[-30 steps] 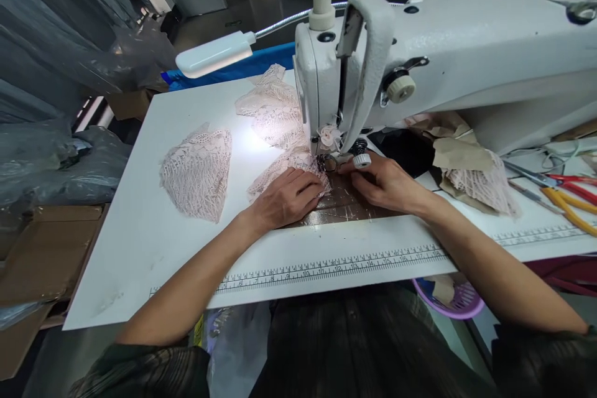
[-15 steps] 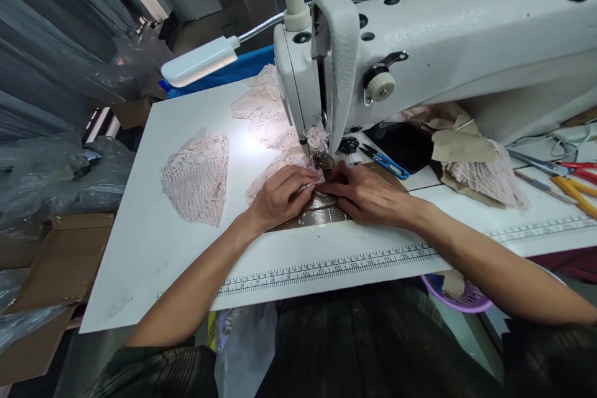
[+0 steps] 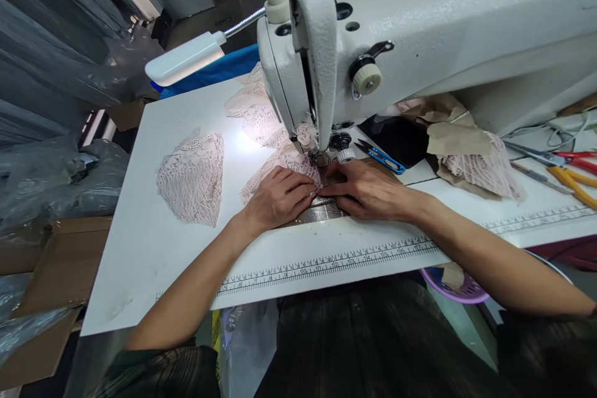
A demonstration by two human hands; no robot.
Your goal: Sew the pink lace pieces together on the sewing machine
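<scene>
A pale pink lace piece [image 3: 280, 165] lies at the needle area of a white sewing machine [image 3: 420, 43]. My left hand [image 3: 282, 196] rests on its near edge, fingers bent together and gripping the lace beside the presser foot [image 3: 321, 158]. From the other side, my right hand [image 3: 366, 189] pinches the same edge, its index finger and thumb close to my left fingertips. Both hands sit over the metal bed plate [image 3: 321, 211]. Exactly how the lace lies between the fingertips is hidden.
Another lace piece [image 3: 192, 180] lies on the white table [image 3: 140, 261] at left. Blue thread snips [image 3: 382, 157], a black phone-like slab [image 3: 401, 140], brown paper with lace [image 3: 466, 143] and orange-handled pliers [image 3: 573, 183] lie right. A lamp [image 3: 184, 62] shines from the left.
The view has shifted slightly, so the machine appears farther left and higher. My left fingers have flattened a little over the lace edge; my right hand keeps its pinch beside the presser foot.
</scene>
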